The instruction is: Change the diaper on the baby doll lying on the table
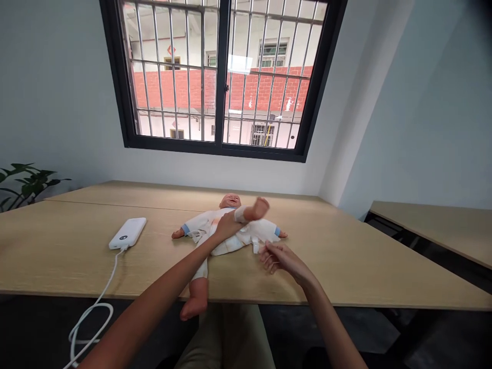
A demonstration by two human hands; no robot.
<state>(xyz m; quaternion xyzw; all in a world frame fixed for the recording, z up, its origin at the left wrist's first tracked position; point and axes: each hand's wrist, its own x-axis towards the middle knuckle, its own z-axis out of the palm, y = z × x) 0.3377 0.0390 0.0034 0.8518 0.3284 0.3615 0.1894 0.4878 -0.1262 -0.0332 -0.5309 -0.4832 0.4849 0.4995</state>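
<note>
A baby doll [209, 220] is laid on its back on the table [357, 261], with its head pointed toward the far edge and its arms spread. It is dressed in a white outfit [200, 221] with blue cuffs, and a white diaper [232, 244] is seen at its hips. One leg [198, 292] is extended past the near edge of the table; the other, the raised leg [242, 214], is grasped by the left hand [229, 226] and held up over the body. The right hand [282, 259] is held with curled fingers beside a white tab [255, 247] at the diaper's side (whether the tab is pinched cannot be told). Toward the table's left edge, a white power bank [128, 233] is placed, and a white cable [111, 277] is plugged into it and draped over the near edge. Beyond the far edge, a barred window [221, 146] is set in the wall.
</note>
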